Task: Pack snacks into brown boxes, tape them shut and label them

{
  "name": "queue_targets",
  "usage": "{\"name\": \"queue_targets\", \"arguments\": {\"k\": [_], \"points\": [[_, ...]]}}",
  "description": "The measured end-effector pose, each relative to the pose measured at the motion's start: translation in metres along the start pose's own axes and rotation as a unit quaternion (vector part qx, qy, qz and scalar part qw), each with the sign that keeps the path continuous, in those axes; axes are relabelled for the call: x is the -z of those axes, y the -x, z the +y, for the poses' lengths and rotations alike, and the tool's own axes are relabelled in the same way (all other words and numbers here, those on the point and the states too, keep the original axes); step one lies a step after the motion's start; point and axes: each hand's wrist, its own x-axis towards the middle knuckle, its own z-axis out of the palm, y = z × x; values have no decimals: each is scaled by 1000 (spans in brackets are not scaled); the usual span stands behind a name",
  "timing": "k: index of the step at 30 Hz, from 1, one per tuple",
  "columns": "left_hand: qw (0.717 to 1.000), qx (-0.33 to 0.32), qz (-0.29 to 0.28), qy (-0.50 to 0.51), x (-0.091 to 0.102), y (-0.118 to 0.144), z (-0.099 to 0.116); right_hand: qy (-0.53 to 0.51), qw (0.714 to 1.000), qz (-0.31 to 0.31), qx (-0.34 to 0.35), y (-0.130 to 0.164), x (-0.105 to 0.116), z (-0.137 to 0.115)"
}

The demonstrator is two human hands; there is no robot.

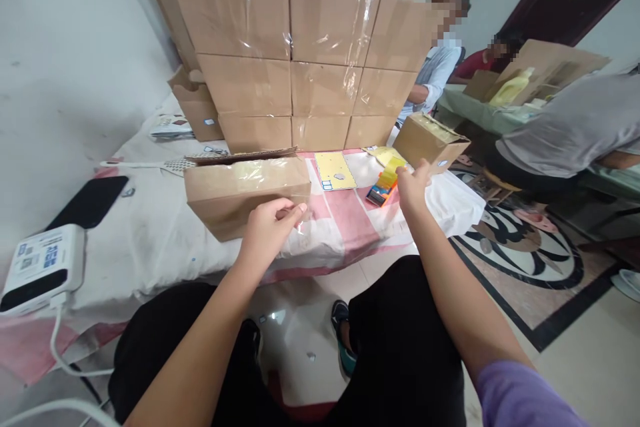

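From my seat at the head camera, I see my left hand (267, 227) curled against the front lower corner of a long brown cardboard box (247, 193) that lies on the worktop (150, 240); the fingers are bent in with the thumb tip pressed to them at the taped edge, touching the box, though I cannot tell whether they pinch the tape or only rest on it. The box sits lengthwise near the front edge of the worktop, which is covered by a white cloth with pink blocks, and its top flap stands slightly ajar along the back. My right hand (414, 188) is stretched out further to the right, fingers closed on a small stack of yellow cards (393, 170) whose lower end meets an orange and blue packet (381, 192) lying on the cloth. Just behind that lies a flat yellow sheet (335, 170), between the long box and the packet. A smaller open carton (431, 140) sits at the far right corner of the worktop, near my right hand. Behind all of this rises a wall of stacked taped cartons (295, 60). At the left edge I see a white device (43, 267) with a cable, and a black phone (90, 201) beyond it. Other people (570, 127) sit off to the right at another table.
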Motion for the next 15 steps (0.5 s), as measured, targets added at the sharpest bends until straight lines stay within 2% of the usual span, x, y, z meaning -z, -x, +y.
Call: {"name": "queue_targets", "arguments": {"k": [1,2,3,4,5,7,9,12,14,15], "points": [[1000,2,1,3,1,1,1,5,999,-9,38,12,2,-15],[1000,3,1,6,3,2,2,-17,995,-48,87,26,2,-32],[1000,4,2,11,4,3,3,-54,983,-124,128,42,1,-48],[1000,0,4,15,4,5,4,-89,961,-210,159,59,-2,-62],[1000,-7,4,19,5,6,5,-111,939,-268,187,75,-6,-75],[999,-32,4,21,6,8,7,-130,907,-319,244,103,-14,-95],[998,-49,0,26,7,9,7,-134,892,-316,294,120,-19,-107],[999,-12,-39,27,14,10,2,-130,871,-293,373,127,-15,-120],[998,17,-60,-18,23,11,-2,-155,865,-252,405,124,-6,-131],[997,18,-52,-49,30,11,-4,-175,868,-224,407,121,0,-136]]}}
